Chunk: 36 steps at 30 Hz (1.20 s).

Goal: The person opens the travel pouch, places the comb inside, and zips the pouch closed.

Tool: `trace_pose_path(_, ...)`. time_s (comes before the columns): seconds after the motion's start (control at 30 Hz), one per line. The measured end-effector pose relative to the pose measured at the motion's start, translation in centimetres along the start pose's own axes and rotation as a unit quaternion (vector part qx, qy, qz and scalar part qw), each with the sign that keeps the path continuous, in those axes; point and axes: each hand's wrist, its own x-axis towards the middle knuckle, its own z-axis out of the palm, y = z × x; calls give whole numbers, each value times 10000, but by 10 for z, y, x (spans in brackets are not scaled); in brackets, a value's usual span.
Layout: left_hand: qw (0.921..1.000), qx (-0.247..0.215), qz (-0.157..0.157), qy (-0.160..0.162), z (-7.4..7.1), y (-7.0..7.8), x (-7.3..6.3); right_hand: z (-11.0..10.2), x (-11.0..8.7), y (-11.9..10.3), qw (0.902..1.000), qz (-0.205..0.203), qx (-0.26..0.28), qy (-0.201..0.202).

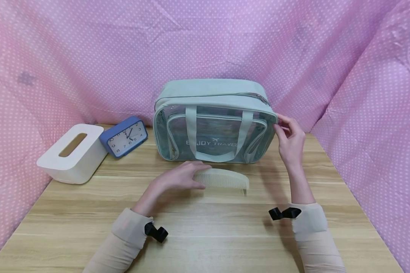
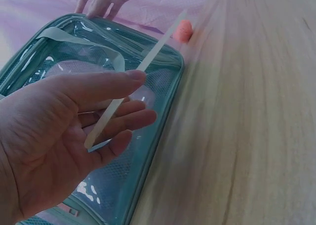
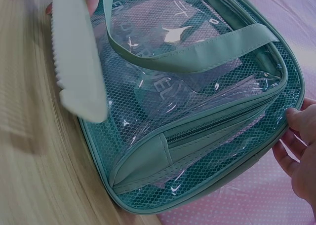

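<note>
My left hand (image 1: 181, 175) holds a cream comb (image 1: 225, 173) by one end, between thumb and fingers, above the table in front of the bag. Its teeth point down in the head view, and the left wrist view shows the comb (image 2: 160, 45) nearly edge-on. A pale green travel bag (image 1: 208, 89) with clear panels stands upright behind the comb. My right hand (image 1: 291, 140) pinches the bag's upper right edge between thumb and fingers. On the bag's front hang strap handles (image 1: 191, 132), over a zipped clear pocket. The zip along the top looks partly parted near the right corner.
To the left on the wooden table (image 1: 205, 235) lie a white tissue box (image 1: 78, 167) and a blue alarm clock (image 1: 128, 136) leaning against it. A small orange thing (image 2: 183, 31) shows past the bag's corner. Pink dotted cloth (image 1: 205, 45) hangs behind and at both sides.
</note>
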Motion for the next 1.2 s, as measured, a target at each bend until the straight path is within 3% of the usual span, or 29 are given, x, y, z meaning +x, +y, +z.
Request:
trace_pose_path(0.5,9982,3,384,467,-21,9,-4,-4,2,-5,9997,171,133,76)
trace_pose_path(0.73,9965,-161,471,665,-22,12,-10,-4,4,-5,9998,179,-16,-58)
trace_pose_path(1.0,9959,-49,409,808,-34,22,-17,-8,28,-21,9992,-239,45,-306)
trace_pose_path(1.2,9961,77,435,769,-46,30,-21,-10,48,-42,9967,-401,-314,-638)
